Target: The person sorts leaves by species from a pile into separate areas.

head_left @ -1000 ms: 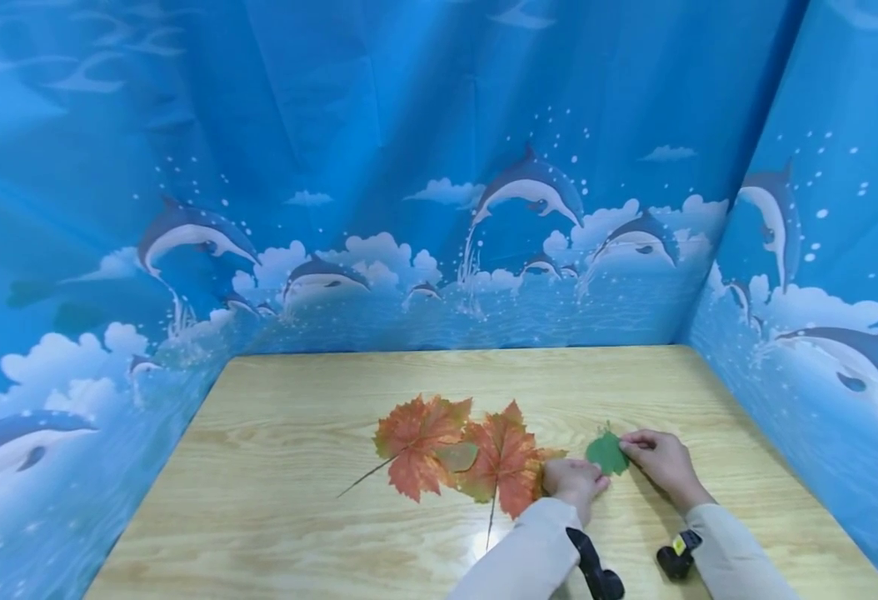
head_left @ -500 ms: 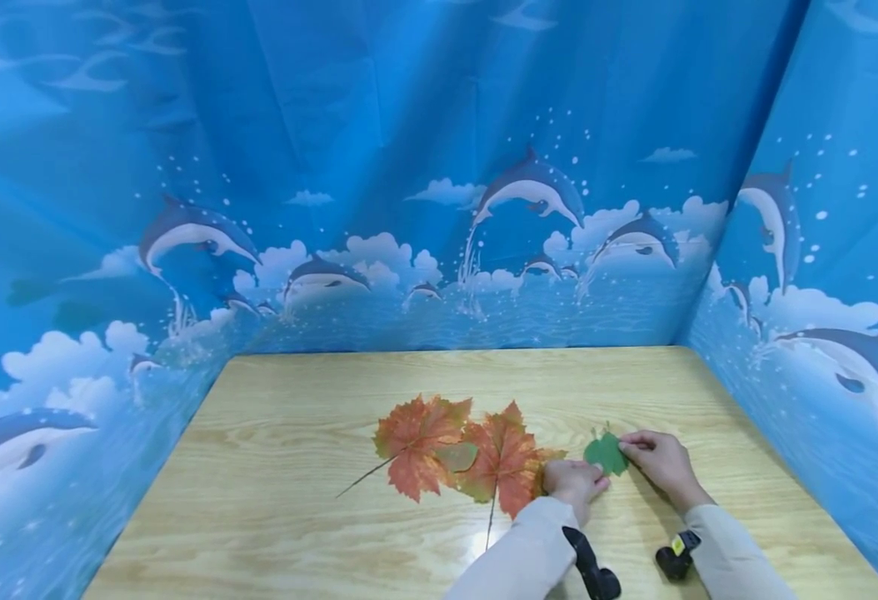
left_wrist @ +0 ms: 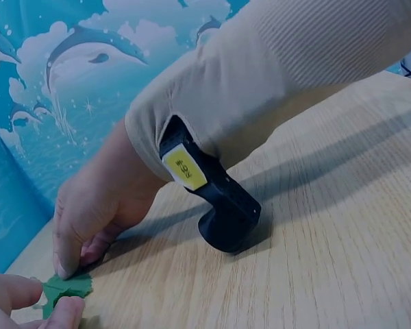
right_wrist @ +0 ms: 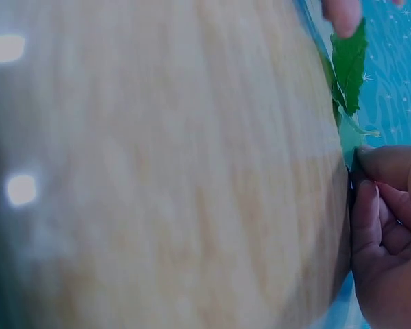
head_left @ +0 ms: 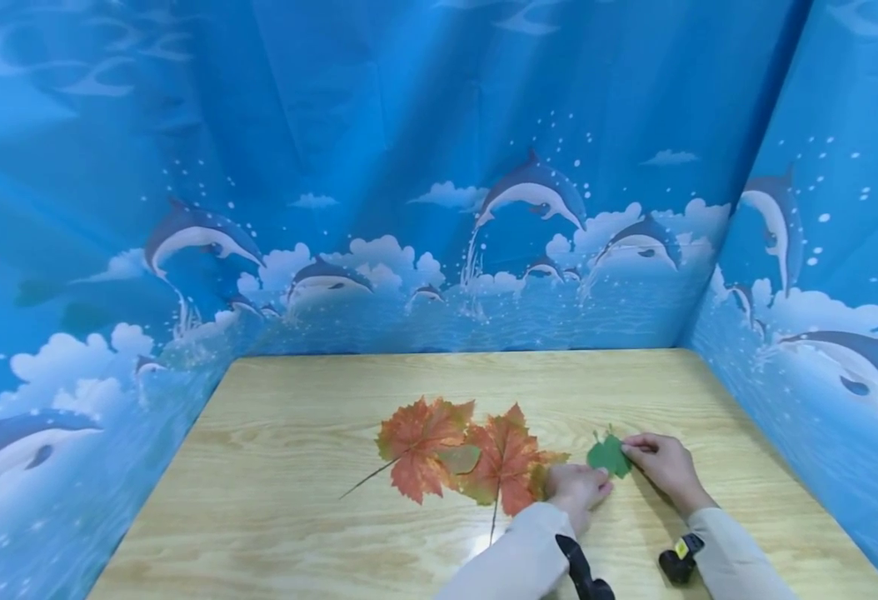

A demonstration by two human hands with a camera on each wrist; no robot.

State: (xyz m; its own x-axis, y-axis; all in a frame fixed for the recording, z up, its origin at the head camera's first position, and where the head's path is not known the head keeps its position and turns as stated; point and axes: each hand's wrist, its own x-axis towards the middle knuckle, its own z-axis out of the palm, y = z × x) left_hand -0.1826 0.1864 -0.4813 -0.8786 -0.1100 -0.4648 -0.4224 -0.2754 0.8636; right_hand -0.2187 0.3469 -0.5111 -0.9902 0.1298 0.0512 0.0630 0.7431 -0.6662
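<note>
Small overlapping green leaves (head_left: 608,456) with two thin stem tips lie on the right half of the table. My right hand (head_left: 664,468) pinches their right edge between thumb and fingertips. From the lower left, my left hand (head_left: 577,486) holds their near edge. In the left wrist view, the green leaves (left_wrist: 67,286) sit between both hands. The right wrist view shows the green leaf (right_wrist: 349,65) edge raised, with a left fingertip (right_wrist: 342,14) close by. Partly behind my left hand is a red-orange maple-like leaf (head_left: 506,458).
Another red-orange leaf (head_left: 420,442) with a dark stem lies further left. A rounded green leaf (head_left: 459,457) sits between the two. The wooden table (head_left: 281,533) meets blue dolphin-print curtains (head_left: 379,308) at its back and sides. Black wrist cameras (head_left: 677,565) hang below the sleeves.
The two green stem tips show further apart than a second ago. My left wrist has shifted slightly left, while the right hand stays nearly still at the green leaves.
</note>
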